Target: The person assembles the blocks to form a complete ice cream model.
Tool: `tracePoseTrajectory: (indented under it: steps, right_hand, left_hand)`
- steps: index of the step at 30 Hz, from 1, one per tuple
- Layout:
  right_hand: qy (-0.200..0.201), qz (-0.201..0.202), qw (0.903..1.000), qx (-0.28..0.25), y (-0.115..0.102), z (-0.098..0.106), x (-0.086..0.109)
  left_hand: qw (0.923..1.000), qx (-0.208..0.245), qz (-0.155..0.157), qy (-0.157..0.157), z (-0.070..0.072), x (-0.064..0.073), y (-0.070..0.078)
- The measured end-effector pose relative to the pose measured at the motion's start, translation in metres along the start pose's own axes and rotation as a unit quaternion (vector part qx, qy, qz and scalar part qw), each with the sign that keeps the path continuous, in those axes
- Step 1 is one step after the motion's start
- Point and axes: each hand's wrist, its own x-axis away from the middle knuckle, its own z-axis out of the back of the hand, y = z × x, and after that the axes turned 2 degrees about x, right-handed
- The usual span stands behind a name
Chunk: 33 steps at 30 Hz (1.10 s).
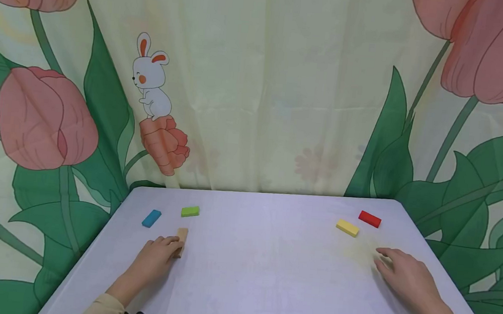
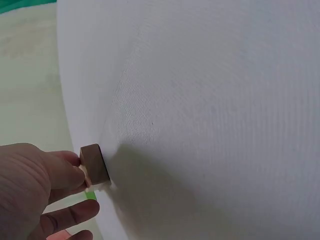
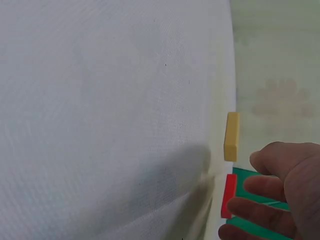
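On the left of the table, my left hand [image 1: 156, 257] pinches a plain wooden block [image 1: 182, 241] between thumb and fingers. The left wrist view shows the end of this wooden block [image 2: 94, 164] at my fingertips, close to the cloth. Beyond that hand lie a blue block [image 1: 151, 218] and a green block [image 1: 190, 211]. My right hand [image 1: 408, 276] is over the right side with nothing in it, thumb and fingers apart. Past its fingertips lie a yellow block [image 1: 347, 228] and a red block [image 1: 369, 218]; neither is touched.
A white cloth covers the table [image 1: 264, 268], whose far edge runs close to a hanging curtain [image 1: 262, 88] printed with tulips and a rabbit. Small dark devices are strapped to both wrists.
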Motion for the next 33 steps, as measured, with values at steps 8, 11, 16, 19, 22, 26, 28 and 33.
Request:
tracePoseTrajectory:
  steps: [8,11,16,19,22,26,28,33]
  right_hand:
    - [-0.005,-0.008,0.9998,-0.017,-0.002,-0.004,-0.009]
    - [-0.004,-0.010,0.9996,-0.025,-0.004,-0.005,-0.012]
    - [0.002,-0.009,0.9995,-0.032,-0.007,-0.006,-0.017]
    - [0.005,-0.011,0.9994,-0.033,-0.008,-0.007,-0.020]
    - [0.007,-0.014,0.9991,-0.039,-0.009,-0.008,-0.023]
    - [0.009,-0.021,0.9986,-0.049,-0.010,-0.010,-0.026]
    - [0.012,-0.024,0.9981,-0.056,-0.010,-0.012,-0.028]
    - [0.020,-0.033,0.9965,-0.074,-0.009,-0.015,-0.034]
  left_hand:
    - [0.9999,0.011,-0.004,0.002,0.002,0.002,0.012]
    - [0.9998,0.009,-0.016,0.009,0.002,0.002,0.017]
    - [0.9992,0.005,-0.036,0.020,0.002,0.002,0.025]
    - [0.9986,0.001,-0.047,0.023,0.002,0.000,0.030]
    - [0.9973,0.008,-0.068,0.026,0.004,0.000,0.034]
    - [0.9926,0.031,-0.114,0.029,0.008,0.001,0.033]
    - [0.9898,0.040,-0.134,0.023,0.008,0.000,0.032]
    - [0.9868,0.052,-0.153,-0.013,0.007,-0.002,0.031]
